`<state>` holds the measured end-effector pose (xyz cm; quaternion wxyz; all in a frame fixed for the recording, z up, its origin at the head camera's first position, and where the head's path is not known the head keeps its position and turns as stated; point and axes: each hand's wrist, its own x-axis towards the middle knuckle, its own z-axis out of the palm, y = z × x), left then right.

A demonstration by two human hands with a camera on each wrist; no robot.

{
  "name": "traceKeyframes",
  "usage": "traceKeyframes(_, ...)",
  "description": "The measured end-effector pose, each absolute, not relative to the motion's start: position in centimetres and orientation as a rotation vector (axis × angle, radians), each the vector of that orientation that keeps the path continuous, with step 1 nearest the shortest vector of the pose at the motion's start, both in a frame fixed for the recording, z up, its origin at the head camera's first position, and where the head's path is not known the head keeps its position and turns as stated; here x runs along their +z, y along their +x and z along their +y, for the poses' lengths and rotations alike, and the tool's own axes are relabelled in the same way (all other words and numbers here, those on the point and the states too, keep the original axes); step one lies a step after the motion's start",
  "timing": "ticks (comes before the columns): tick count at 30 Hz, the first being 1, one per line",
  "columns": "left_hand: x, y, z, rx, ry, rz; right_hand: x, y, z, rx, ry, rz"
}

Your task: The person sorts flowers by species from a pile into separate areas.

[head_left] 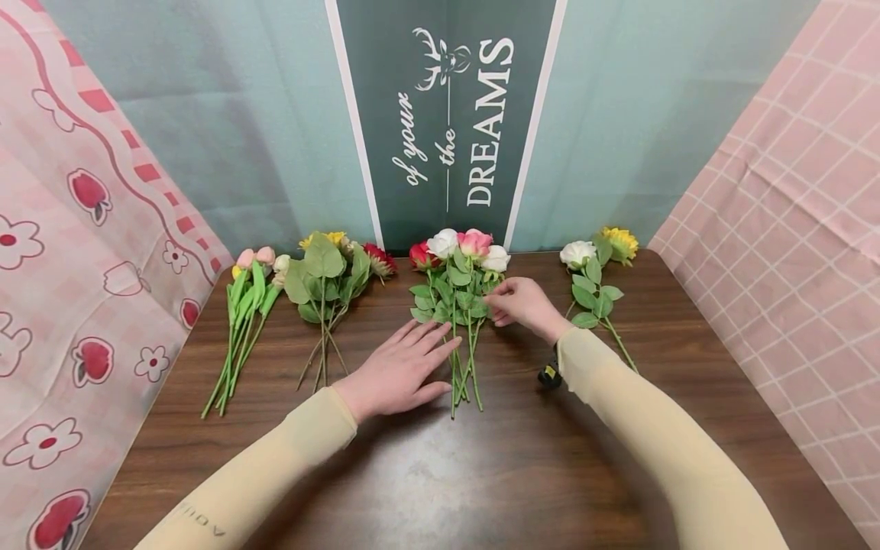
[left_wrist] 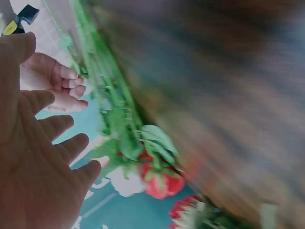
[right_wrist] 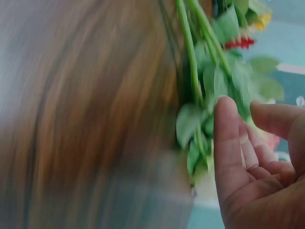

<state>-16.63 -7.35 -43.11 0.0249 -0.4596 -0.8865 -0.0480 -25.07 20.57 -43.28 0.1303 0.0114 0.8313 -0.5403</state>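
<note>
In the head view, a bunch of roses point(head_left: 474, 243) in red, white and pink lies mid-table, stems towards me. My left hand point(head_left: 406, 370) is flat with fingers spread, its fingertips at the left side of the green stems point(head_left: 455, 374). At the bunch's right side, my right hand point(head_left: 522, 305) has loosely bent fingers close to the leaves point(head_left: 462, 294). The right wrist view shows a gap between thumb and index finger, with leaves point(right_wrist: 188, 125) behind them. Whether the fingertips touch a leaf is hard to tell.
Tulips point(head_left: 256, 260) lie at the left, beside a bunch with broad leaves point(head_left: 323, 263) and red and yellow blooms. A white rose point(head_left: 577, 253) and a yellow sunflower point(head_left: 621, 244) lie at the right. Printed cloth point(head_left: 275, 114) hangs behind the wooden table point(head_left: 440, 489).
</note>
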Motion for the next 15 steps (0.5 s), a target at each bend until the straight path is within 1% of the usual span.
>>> traceKeyframes(7,-41.4,-17.7,-1.8,-0.078,-1.506,-2.712,-41.6,-24.0,27.9,-1.262,0.080,2.692)
traceKeyframes(15,-40.9,-18.6,4.5,0.061,-1.550,-2.691,-40.2,-22.7,35.6,-0.782,0.106,2.942)
